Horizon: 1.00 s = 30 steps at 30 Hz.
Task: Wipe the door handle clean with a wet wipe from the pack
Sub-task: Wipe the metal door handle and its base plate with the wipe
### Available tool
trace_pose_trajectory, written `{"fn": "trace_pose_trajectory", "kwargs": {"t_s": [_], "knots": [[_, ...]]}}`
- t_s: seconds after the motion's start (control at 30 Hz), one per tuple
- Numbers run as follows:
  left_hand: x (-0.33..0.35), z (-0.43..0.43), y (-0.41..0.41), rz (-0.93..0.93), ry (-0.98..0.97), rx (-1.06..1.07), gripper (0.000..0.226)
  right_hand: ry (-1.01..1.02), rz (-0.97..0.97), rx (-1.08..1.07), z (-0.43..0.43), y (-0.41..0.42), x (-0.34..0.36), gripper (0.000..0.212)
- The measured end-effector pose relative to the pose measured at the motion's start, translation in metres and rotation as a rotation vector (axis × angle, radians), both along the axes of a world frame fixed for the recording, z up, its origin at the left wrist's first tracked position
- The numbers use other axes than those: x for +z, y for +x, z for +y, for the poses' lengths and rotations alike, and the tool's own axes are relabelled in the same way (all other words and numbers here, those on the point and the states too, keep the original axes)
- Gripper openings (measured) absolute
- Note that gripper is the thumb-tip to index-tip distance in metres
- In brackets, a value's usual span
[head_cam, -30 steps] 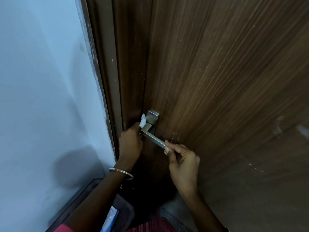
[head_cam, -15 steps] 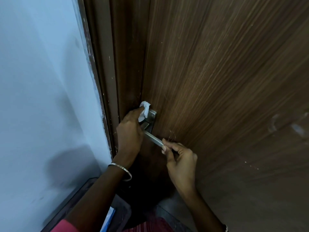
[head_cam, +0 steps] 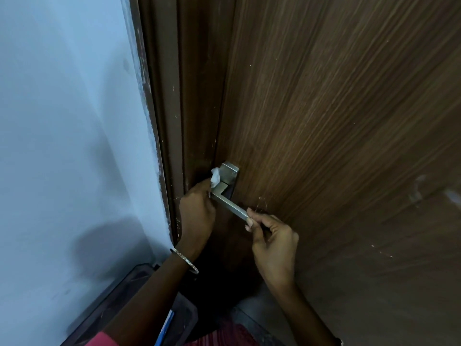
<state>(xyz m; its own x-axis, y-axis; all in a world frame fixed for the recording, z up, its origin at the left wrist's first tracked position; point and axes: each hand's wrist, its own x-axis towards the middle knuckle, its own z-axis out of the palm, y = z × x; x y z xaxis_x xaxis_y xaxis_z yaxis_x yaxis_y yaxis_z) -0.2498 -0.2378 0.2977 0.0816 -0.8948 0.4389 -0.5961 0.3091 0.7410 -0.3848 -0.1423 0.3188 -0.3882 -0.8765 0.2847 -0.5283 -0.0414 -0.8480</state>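
At door handle (head_cam: 230, 204), left hand (head_cam: 197, 216) gripping wipe (head_cam: 215, 176)

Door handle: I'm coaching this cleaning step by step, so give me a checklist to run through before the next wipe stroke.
1. Wipe held: ok, the left hand pinches the wet wipe.
2. Wipe on metal: ok, it lies against the door handle beside the square plate.
3. Handle steadied: ok, the right hand pinches the lever's free end.
4. Lever's middle open for wiping: ok, no fingers cover it.
5. Handle already clean: cannot tell.
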Motion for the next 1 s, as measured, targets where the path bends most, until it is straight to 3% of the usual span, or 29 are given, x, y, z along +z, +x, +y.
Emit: {"fn": "trace_pose_trajectory", "kwargs": {"t_s": [0.17, 0.43, 0.63, 0.7, 0.8, 1.0], "knots": [[0.0, 0.005, -0.005, 0.095, -0.081, 0.003, 0.039, 0.017, -0.011, 0.006, 0.001, 0.0, 0.0, 0.031], [-0.022, 0.014, -0.016, 0.21, 0.062, 0.102, 0.038, 0.001, -0.026, -0.007, 0.0, 0.002, -0.002, 0.03], [-0.037, 0.016, -0.032, 0.319, 0.147, 0.131, 0.023, -0.002, -0.033, 0.002, 0.0, 0.002, -0.002, 0.029], [-0.033, 0.017, -0.038, 0.499, 0.197, 0.165, 0.019, -0.014, -0.01, -0.005, 0.0, 0.002, -0.002, 0.027], [-0.03, 0.009, -0.041, 0.948, 0.34, 0.229, 0.016, -0.023, -0.024, -0.009, 0.001, 0.003, -0.001, 0.026], [-0.029, 0.006, -0.041, 1.181, 0.431, 0.196, 0.011, -0.038, -0.039, -0.017, 0.002, 0.004, -0.003, 0.026]]}}
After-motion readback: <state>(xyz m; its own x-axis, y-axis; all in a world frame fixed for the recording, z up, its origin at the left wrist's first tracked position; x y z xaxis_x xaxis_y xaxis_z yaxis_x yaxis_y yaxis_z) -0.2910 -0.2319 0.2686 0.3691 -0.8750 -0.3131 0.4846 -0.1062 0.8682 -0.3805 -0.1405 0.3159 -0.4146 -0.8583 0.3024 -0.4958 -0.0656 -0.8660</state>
